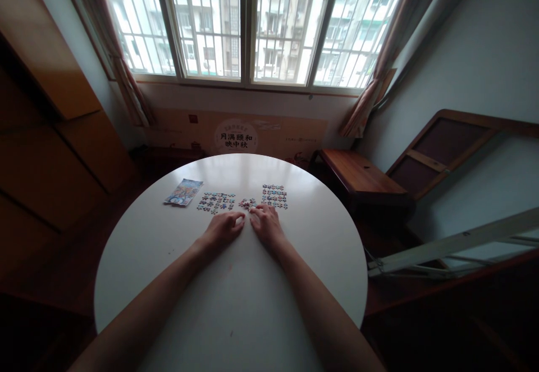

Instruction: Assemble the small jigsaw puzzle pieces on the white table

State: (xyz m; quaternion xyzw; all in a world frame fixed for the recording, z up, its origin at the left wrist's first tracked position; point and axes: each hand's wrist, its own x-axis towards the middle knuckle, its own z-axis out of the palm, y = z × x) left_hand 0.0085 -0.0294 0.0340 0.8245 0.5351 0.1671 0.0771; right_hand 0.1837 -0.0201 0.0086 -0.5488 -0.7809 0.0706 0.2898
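Observation:
A small pile of loose jigsaw puzzle pieces (246,204) lies just beyond my hands on a white round table (236,304). My right hand (266,225) is at the near right edge of this pile, its index finger at the pieces and its thumb apart from it. Left of it, my left hand (225,226) rests near the tabletop with curled fingers, and anything small in them is hidden. Spread-out puzzle pieces (215,202) lie in rows beyond the left hand. More rows of puzzle pieces (274,196) lie beyond the right hand.
A colourful printed packet (184,192) lies at the table's far left. Beyond the table stand a low wooden bench (366,172) at right and a printed cardboard panel (177,127) below the barred window. Wooden cabinets (50,164) line the left side.

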